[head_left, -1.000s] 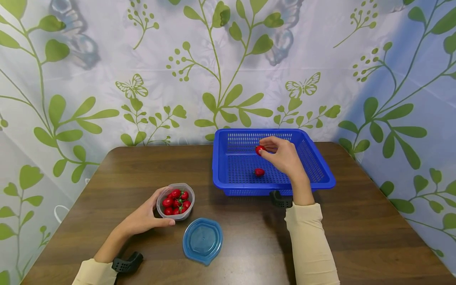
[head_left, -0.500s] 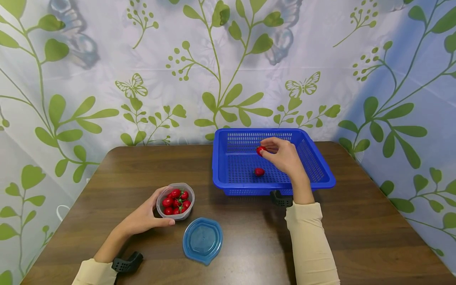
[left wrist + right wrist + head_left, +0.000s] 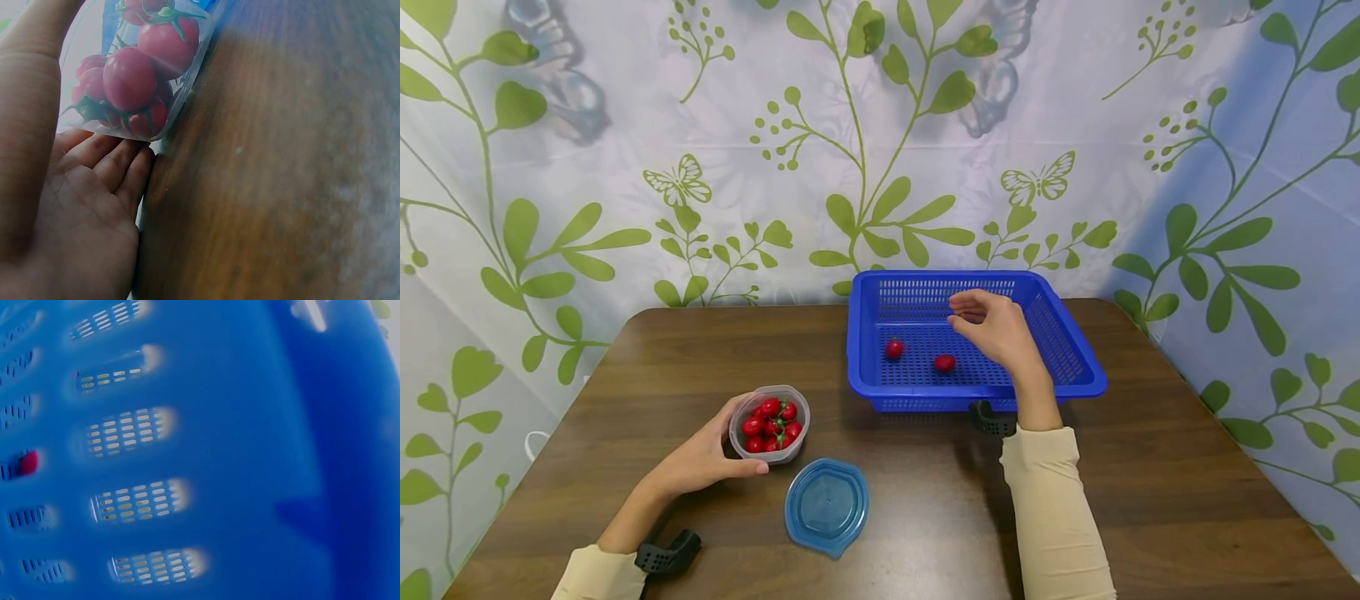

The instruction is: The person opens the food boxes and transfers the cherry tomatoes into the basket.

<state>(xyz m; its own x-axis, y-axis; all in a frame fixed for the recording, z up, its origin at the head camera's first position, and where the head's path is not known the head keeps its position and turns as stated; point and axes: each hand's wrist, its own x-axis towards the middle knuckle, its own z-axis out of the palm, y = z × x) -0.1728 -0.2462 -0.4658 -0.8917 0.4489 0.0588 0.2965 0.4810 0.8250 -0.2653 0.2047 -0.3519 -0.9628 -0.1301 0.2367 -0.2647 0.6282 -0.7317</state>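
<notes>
Tomatoes: I see most in the tub (image 3: pixel 770 422) on the counter (image 3: pixel 925 500), two loose in the blue basket (image 3: pixel 1078 367).
Left hand (image 3: pixel 700 458): its grip cups the tub wall.
Right hand (image 3: pixel 1000 329): grip empty, fingers relaxed, over the basket.
Direction: the tub lies well left of my right hand and nearer me; the left hand is nearer.

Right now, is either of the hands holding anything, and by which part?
The left hand grips the clear tomato container around its side wall. The right hand holds nothing, hovering over the blue basket with two tomatoes inside.
</notes>
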